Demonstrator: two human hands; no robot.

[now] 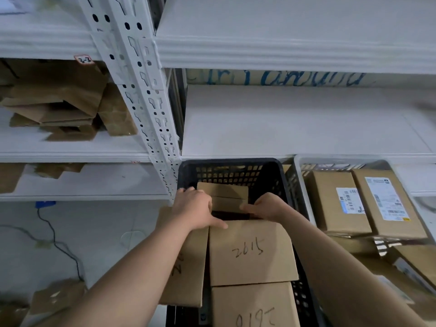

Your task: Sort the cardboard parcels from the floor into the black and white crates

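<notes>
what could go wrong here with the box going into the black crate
The black crate looks nearly full, so the far parcel held by the left hand and right hand may jam or pinch fingers. The forearm might also knock the side parcel at the crate's left edge.

The parcels (252, 253) are matt brown cardboard, some with glossy paper labels (345, 200). The black crate (230, 169) is perforated plastic; the shelving upright (141, 90) is white-painted punched metal.

Arms outstretched, left hand (192, 208) and right hand (267, 207) curled, gripping
</notes>
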